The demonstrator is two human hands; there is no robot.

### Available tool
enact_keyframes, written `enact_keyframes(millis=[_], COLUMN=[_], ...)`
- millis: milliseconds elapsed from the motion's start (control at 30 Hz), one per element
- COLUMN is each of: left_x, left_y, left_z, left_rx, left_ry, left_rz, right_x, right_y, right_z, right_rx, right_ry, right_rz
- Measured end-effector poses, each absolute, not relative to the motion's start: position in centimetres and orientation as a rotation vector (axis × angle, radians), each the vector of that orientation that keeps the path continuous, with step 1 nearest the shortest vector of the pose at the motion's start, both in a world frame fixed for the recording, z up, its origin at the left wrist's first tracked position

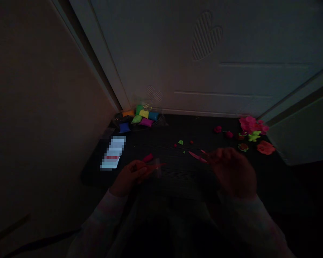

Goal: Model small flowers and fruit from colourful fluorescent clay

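Note:
The light is dim. My left hand (131, 175) is closed around a red-orange soft lump (150, 167), likely modelling clay, with clear plastic wrap (158, 171) about it. Its thin tip points right, over the dark table. A pink-red piece (148, 157) lies just beyond these fingers. My right hand (231, 172) is raised at the right, its fingers pinched on a small pinkish piece (204, 152) whose kind is unclear. Close to those fingertips lies a pink modelling knife (196, 156). Between the hands and farther off are a green leaf-like piece (180, 142) and small red balls (191, 142).
On the dark table (167, 132), several coloured clay packs (144, 114) lie at the back left. A lit phone (113, 152) rests at the left. Pink flower shapes (251, 125), a coral flower (266, 147) and a yellow-green shape (254, 136) are at the right. A white door (161, 53) stands behind.

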State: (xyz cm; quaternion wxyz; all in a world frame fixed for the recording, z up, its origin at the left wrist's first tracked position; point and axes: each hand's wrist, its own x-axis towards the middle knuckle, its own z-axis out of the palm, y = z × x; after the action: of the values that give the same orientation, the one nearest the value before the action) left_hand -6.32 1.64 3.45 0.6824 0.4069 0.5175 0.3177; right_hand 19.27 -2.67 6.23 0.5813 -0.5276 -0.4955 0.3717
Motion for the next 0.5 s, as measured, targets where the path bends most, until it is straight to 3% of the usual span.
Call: enact_keyframes(millis=[200, 500], left_x=[-6.2, -5.8], left_y=[2.1, 1.9], left_z=[3.9, 3.1], left_rx=[0.841, 0.789], left_ry=[1.047, 1.025], left_rz=[0.807, 0.842], right_x=[16.6, 15.9], right_y=[-1.8, -3.4], right_z=[1.5, -0.7], right_rx=[-1.435, -1.564], right_ry=[-1.212, -1.939], right_rz=[0.972, 0.667])
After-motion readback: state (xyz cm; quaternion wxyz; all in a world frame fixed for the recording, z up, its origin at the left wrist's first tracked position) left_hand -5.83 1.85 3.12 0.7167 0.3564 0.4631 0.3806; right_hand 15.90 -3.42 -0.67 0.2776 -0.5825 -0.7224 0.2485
